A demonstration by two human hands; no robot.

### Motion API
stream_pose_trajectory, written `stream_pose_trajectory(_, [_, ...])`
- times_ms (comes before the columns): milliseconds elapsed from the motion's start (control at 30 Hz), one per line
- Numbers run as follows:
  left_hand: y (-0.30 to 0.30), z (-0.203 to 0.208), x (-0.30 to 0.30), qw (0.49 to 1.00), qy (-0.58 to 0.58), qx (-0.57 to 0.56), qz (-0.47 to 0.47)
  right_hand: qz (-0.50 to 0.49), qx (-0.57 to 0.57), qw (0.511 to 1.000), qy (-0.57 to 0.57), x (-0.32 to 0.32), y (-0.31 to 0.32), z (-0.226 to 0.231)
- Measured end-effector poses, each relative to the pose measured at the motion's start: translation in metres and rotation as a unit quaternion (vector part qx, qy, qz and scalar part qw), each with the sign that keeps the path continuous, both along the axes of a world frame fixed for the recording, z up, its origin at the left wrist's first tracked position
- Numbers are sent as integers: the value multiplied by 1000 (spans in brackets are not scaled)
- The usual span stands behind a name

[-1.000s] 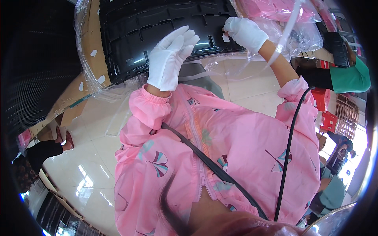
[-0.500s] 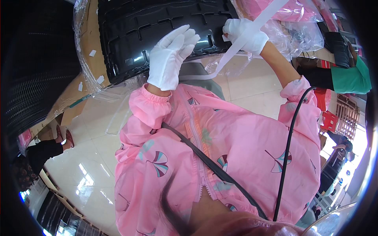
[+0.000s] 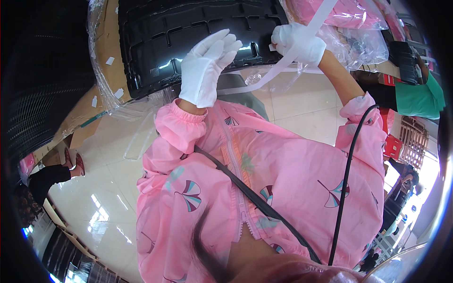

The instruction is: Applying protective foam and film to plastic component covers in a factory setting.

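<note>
My left hand (image 3: 204, 68), in a white glove, is held over the near edge of a black moulded plastic tray (image 3: 198, 28). Its fingers are stretched out with nothing in them. At the tray's right corner, my right hand (image 3: 298, 43), also gloved in white, is closed with the fingers curled in. A small whitish piece (image 3: 272, 47) shows at its fingertips; I cannot tell exactly what it is. A long white translucent strip (image 3: 271, 75) crosses in front of the right glove, from the top right down to beside the left wrist.
Cardboard (image 3: 107, 70) with small white paper bits and clear plastic film (image 3: 96, 56) borders the tray's left side. Clear bags with pink contents (image 3: 351, 16) lie at the right. A person in a green top (image 3: 420, 96) is beyond them. Another person's feet (image 3: 78, 162) show at left.
Both hands and the tray have shifted very slightly to the right in the picture. The strip's lower part hangs a little differently. Each hand keeps its pose.
</note>
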State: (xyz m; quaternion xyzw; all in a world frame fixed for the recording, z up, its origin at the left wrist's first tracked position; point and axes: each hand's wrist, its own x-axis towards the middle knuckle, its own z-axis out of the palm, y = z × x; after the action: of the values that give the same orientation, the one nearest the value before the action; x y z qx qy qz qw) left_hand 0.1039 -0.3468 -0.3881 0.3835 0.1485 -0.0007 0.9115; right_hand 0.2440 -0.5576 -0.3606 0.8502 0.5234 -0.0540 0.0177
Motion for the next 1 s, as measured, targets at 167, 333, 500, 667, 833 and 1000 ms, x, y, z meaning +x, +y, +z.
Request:
stream_pose_trajectory(167, [-2, -3, 2, 1000, 0, -4, 1, 7, -33, 999, 24, 1, 5, 2])
stream_pose_trajectory(333, [-2, -4, 1, 1000, 3, 4, 2, 28, -94, 994, 58, -2, 4, 13])
stream_pose_trajectory(500, [-1, -2, 7, 999, -2, -27, -19, -23, 86, 980, 178, -4, 9, 26])
stream_pose_trajectory(667, [-8, 7, 29, 992, 52, -98, -64, 8, 265, 929, 259, -2, 43, 25])
stream_pose_trajectory(833, [-3, 4, 46, 997, 2, -50, -66, 16, 179, 960, 214, 7, 69, 16])
stream_pose_trajectory(1000, [9, 2, 54, 996, 14, -87, -26, -29, 252, 965, 69, 116, 71, -8])
